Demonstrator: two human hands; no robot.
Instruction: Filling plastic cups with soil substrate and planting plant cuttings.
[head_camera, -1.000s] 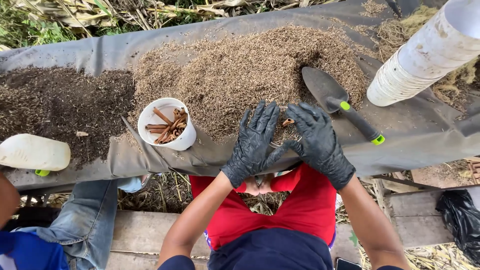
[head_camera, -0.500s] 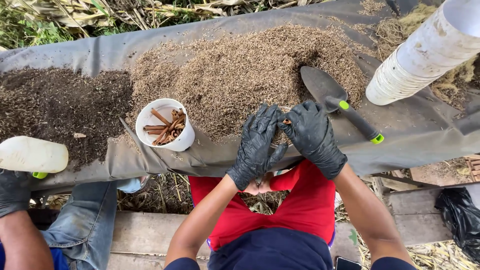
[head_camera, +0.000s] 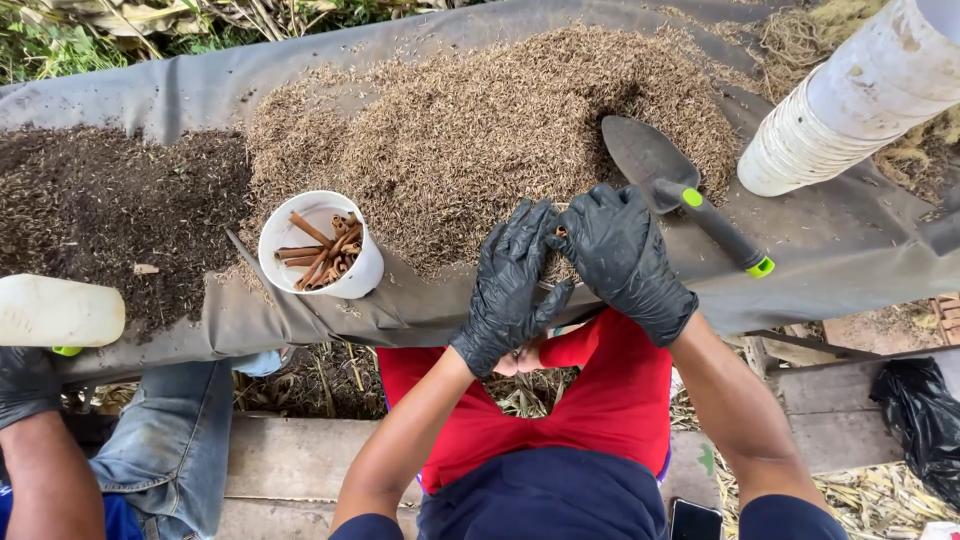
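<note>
Left hand: the left hand (head_camera: 512, 290) wears a black glove. It sits at the near edge of the table (head_camera: 850, 250), touching the right hand. Its fingers (head_camera: 520, 235) are curled in around something small, but what is inside cannot be seen.
Right hand: the right hand (head_camera: 625, 255) wears a black glove too. Its fingers (head_camera: 585, 225) are bent and pinch a small brown bit against the left hand.
Small brown bit: the small brown bit (head_camera: 561, 232) peeks out between the 2 hands. It is too small to tell what it is.
Pose: both wrists bend down, both palms face in, and both arms come up from below, elbows apart.
Doing it well: the person would do best to keep both hands close over the husk pile (head_camera: 480, 130), so nothing dropped falls off the edge, and to pinch softly so the bit does not snap.
White cup: the white cup (head_camera: 321, 245) holds brown sticks (head_camera: 320, 252). It stands near the left hand, on the left.
Trowel: the trowel (head_camera: 680, 185) lies just beside the right hand, blade in the husks.
Dark soil: the dark soil (head_camera: 100, 210) lies far left.
Another person: a gloved hand (head_camera: 25, 385) is near a pale bottle (head_camera: 58, 312).
</note>
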